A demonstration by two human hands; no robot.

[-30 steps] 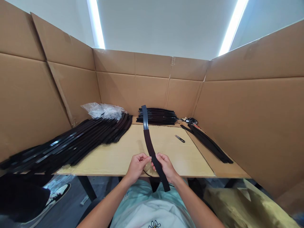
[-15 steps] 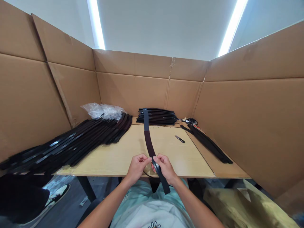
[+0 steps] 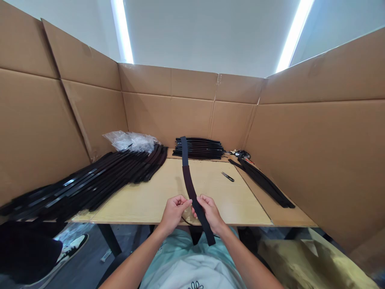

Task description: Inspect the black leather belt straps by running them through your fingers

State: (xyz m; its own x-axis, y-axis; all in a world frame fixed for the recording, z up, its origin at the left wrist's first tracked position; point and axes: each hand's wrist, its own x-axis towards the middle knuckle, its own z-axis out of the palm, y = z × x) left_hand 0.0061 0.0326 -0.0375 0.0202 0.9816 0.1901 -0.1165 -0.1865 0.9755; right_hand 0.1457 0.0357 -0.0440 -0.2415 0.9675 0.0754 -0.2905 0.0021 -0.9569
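Note:
A long, slightly curved black strap (image 3: pixel 190 185) with a dark maroon middle stretch runs from the back of the table towards my lap. My right hand (image 3: pixel 208 208) grips its right edge, thumb on top and fingers beneath. At the left edge, the thumb and forefinger of my left hand (image 3: pixel 177 210) are pinched together against the strap; whether they hold the edge itself or something tiny there, I cannot make out. The strap's near end hangs past the table's front edge, while its far end overlaps a stack of similar black straps (image 3: pixel 204 148).
Many dark straps (image 3: pixel 99 180) fan out on the left, with clear plastic bags (image 3: pixel 132 141) behind them. Thread snips (image 3: pixel 227 176) lie right of centre. More straps (image 3: pixel 264 182) rest at the right edge. Cardboard walls (image 3: pixel 171 108) enclose the table (image 3: pixel 144 200). A person's shoe (image 3: pixel 73 249) shows lower left.
The shiny bend in the strap beside my right thumb has flattened out, and its surface now looks matt. My right thumb has shifted slightly to the right. My left hand stays put.

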